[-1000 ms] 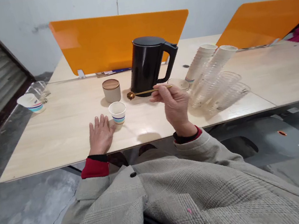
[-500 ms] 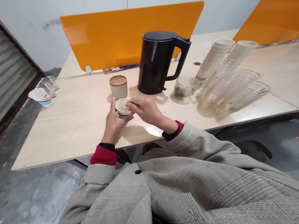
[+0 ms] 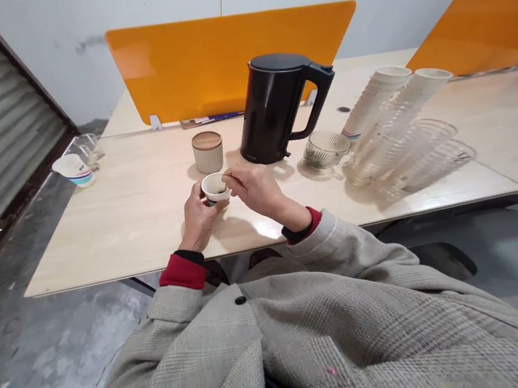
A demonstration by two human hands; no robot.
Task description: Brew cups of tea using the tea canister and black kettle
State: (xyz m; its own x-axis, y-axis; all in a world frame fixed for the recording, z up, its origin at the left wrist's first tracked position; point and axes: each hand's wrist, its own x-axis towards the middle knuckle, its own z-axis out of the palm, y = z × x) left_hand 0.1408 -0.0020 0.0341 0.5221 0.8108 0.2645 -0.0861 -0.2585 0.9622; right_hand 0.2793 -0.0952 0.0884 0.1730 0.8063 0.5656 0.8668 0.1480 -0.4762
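A paper cup point(image 3: 210, 191) with a blue band is in the grip of my left hand point(image 3: 198, 218), whose fingers wrap its left side and front. Some dark bits show inside on the bottom. At the cup's right rim, my right hand point(image 3: 256, 189) pinches a small thin stick-like utensil that dips into the cup; its lower end is partly hidden, so its exact kind is unclear. Just behind the cup stands a beige canister point(image 3: 209, 156) with a wooden lid.
A black kettle point(image 3: 270, 111) stands behind my right hand. Right of it are a ribbed glass cup point(image 3: 325, 149), stacked paper cups point(image 3: 374, 101) and stacked clear cups point(image 3: 409, 158). Another paper cup point(image 3: 74, 170) sits at the table's left edge. An orange divider point(image 3: 229, 62) rises behind.
The cup in my left hand has tipped slightly toward me, showing more of its inside and the dark bits. My right hand stays at the rim with its pinch. The view has shifted a little.
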